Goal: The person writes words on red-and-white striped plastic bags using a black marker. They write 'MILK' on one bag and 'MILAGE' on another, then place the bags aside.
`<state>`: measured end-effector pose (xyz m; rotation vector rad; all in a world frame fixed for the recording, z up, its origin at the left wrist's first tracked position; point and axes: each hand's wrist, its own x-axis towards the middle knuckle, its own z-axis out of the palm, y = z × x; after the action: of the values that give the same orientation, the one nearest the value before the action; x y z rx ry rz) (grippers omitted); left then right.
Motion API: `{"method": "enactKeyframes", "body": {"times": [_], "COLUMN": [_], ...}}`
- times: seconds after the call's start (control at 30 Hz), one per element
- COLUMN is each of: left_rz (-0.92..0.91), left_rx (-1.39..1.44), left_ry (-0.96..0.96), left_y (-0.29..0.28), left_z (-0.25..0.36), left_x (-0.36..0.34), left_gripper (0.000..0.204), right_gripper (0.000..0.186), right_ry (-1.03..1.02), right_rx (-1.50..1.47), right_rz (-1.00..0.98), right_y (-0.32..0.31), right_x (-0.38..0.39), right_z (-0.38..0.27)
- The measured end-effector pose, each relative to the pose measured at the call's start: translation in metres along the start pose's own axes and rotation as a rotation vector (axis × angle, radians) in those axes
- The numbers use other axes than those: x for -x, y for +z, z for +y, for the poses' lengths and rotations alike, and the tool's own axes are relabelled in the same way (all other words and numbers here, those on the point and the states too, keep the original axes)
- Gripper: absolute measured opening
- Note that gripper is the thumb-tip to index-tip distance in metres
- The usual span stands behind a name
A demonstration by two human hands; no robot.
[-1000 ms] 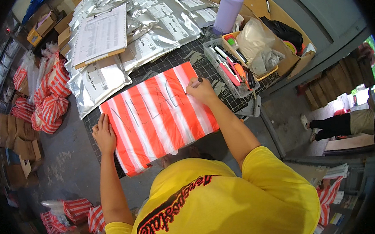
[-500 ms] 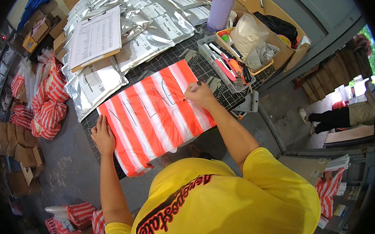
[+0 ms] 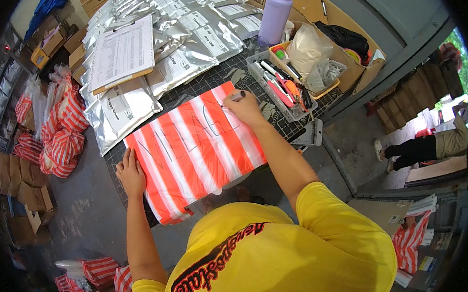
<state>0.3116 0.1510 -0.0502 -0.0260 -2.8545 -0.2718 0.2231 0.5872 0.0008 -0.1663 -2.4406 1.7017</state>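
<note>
A plastic bag with red and white stripes point(image 3: 191, 151) lies flat on a dark gridded cutting mat point(image 3: 222, 75). Dark handwritten letters run across its middle. At the bag's upper right, my right hand point(image 3: 244, 108) is closed round a marker point(image 3: 238, 96). Its dark end sticks up past my fingers, and its tip is down by the bag's surface. On the bag's left edge rests my left hand point(image 3: 131, 174), its fingers stretched out and holding nothing.
Silver pouches point(image 3: 208, 40) cover the table's far side, with a clipboard of papers point(image 3: 124, 51) on top. A clear bin of pens and cutters point(image 3: 283, 87) and a purple bottle point(image 3: 276, 15) stand right. Striped bundles point(image 3: 62, 146) lie left. A person point(image 3: 432, 147) is beyond the doorway.
My right hand has moved slightly left and up across the bag with the marker, and another letter stroke shows. My left hand stays on the bag's edge.
</note>
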Motion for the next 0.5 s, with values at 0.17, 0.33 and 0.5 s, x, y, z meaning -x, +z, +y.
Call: {"method": "enactKeyframes", "body": {"times": [0.17, 0.33, 0.5], "left_rz": [0.011, 0.012, 0.014], "left_rx": [-0.003, -0.007, 0.012], "left_ry": [0.002, -0.007, -0.008], "left_y": [-0.001, -0.002, -0.001], "left_z": [-0.001, -0.001, -0.001], "left_x": [0.002, 0.004, 0.003], "left_gripper": [0.046, 0.046, 0.046], "right_gripper": [0.025, 0.023, 0.024], "right_ry": [-0.019, -0.070, -0.047], "right_rx": [0.127, 0.209, 0.203], "right_rz": [-0.012, 0.063, 0.059], "right_y": [0.013, 0.001, 0.007], "right_x": [-0.010, -0.022, -0.031], "right_z": [0.009, 0.016, 0.011]}}
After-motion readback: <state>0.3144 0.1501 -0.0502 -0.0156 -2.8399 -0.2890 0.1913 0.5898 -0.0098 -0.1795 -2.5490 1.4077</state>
